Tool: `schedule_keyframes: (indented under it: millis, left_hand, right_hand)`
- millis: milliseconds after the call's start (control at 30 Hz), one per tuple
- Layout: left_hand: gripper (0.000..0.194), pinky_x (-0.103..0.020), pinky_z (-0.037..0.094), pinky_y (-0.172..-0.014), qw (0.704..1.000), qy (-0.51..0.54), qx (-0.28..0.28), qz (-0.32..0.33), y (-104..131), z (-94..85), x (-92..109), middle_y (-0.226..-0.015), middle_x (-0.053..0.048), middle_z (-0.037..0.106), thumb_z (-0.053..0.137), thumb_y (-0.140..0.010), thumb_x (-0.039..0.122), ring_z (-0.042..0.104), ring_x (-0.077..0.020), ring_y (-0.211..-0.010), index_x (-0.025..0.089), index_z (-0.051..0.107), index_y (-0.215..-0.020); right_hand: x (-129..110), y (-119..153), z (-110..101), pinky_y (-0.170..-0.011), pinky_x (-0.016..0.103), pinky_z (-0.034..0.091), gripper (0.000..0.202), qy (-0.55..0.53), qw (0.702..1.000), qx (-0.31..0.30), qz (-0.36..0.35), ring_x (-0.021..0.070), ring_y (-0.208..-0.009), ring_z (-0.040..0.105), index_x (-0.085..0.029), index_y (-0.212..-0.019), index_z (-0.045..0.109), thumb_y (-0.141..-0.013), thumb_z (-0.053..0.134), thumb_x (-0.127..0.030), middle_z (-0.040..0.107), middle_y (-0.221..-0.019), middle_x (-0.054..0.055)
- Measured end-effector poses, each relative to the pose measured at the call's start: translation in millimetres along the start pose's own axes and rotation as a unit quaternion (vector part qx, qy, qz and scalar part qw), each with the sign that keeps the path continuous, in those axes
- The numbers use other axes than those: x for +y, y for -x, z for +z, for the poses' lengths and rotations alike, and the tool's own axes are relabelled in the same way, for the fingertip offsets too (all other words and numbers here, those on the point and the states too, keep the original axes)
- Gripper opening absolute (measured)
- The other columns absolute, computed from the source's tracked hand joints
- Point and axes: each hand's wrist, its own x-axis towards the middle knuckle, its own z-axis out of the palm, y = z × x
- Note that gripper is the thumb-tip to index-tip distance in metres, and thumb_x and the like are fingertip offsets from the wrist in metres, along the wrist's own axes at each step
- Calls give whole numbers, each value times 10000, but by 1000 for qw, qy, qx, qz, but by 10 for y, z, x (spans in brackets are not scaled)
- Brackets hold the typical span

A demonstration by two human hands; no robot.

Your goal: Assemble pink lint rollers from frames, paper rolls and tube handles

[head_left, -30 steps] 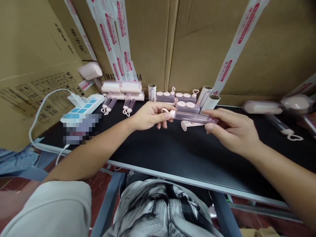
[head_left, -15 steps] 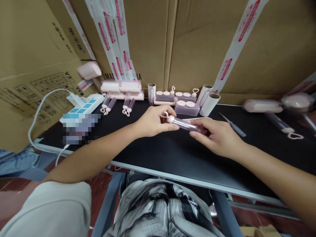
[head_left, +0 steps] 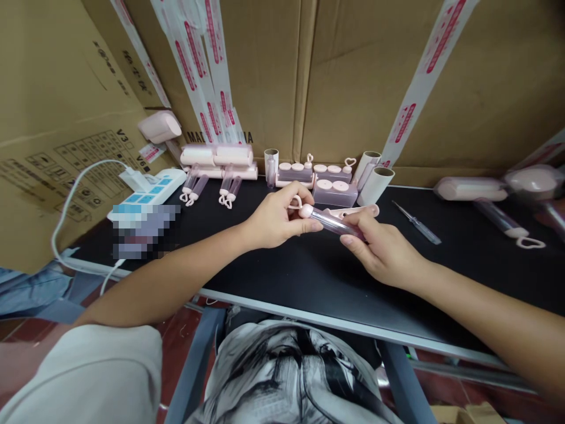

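Now I am holding a clear tube (head_left: 333, 222) just right of the frame's centre, lifted above the black table (head_left: 282, 271). My left hand (head_left: 276, 221) is pinching the pink capped end, where a small ring loop is sticking up, and my right hand (head_left: 382, 250) is clamping its fingers around the other end. Compared with a second ago, the hands are sitting closer together and the right one is covering more of the tube, so the piece looks shorter; I judge the two parts are being pushed into one another. A pink flat piece (head_left: 353, 211) is lying just behind the right hand.

The tube is smooth, glossy and see-through, with a faint purple tint; the cap is matte and rounded. Further back, pink trays (head_left: 329, 189) and white paper rolls (head_left: 375, 185) are standing against cardboard boxes (head_left: 353, 76). A thin screwdriver (head_left: 417, 222) is lying to the right, and a power strip (head_left: 150, 188) at the left.
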Motion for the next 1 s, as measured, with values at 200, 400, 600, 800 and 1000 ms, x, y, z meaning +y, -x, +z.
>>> schedule_keyframes:
  millis: [200, 400, 600, 800, 1000]
  left_hand:
    - [504, -234, 456, -619, 999, 27, 1, 22, 17, 58, -24, -828, 45, 563, 886, -819, 499, 508, -85, -647, 216, 498, -973]
    - [492, -228, 414, -575, 1000, 6, 6, 29, 35, 99, -81, -795, 58, 522, 853, -860, 488, 471, -82, -623, 229, 465, -1015]
    - [490, -210, 392, -556, 999, 28, 22, 23, 57, 157, -104, -787, 66, 477, 840, -873, 491, 422, -69, -618, 228, 451, -1014]
    - [534, -194, 400, -558, 997, 62, 38, 16, 92, 242, -144, -772, 83, 467, 878, -835, 464, 410, -52, -596, 231, 432, -1011]
    - [580, -203, 447, -597, 995, 76, 70, 4, 132, 328, -198, -796, 78, 499, 908, -793, 497, 461, -58, -627, 231, 444, -1018]
  right_hand:
    - [-42, -15, -4, -538, 285, 431, 120, 5, 1000, 2, -3, 187, -496, 590, -213, -1154, 538, -1077, 501, -297, 668, -728, -4]
    - [-43, -5, 12, -533, 282, 440, 119, 19, 1000, 9, -8, 192, -496, 610, -205, -1141, 552, -1071, 502, -288, 686, -719, 4]
    - [-77, 5, 24, -522, 278, 438, 139, 22, 1000, 16, -15, 192, -493, 625, -194, -1148, 560, -1068, 492, -285, 702, -717, 14]
    - [-105, 32, 57, -521, 286, 442, 154, 22, 1000, 13, 0, 207, -506, 653, -189, -1151, 568, -1056, 487, -280, 728, -738, 35]
    - [-72, 47, 109, -536, 303, 447, 170, 13, 999, 11, 29, 230, -533, 675, -210, -1145, 567, -1045, 491, -325, 732, -741, 45]
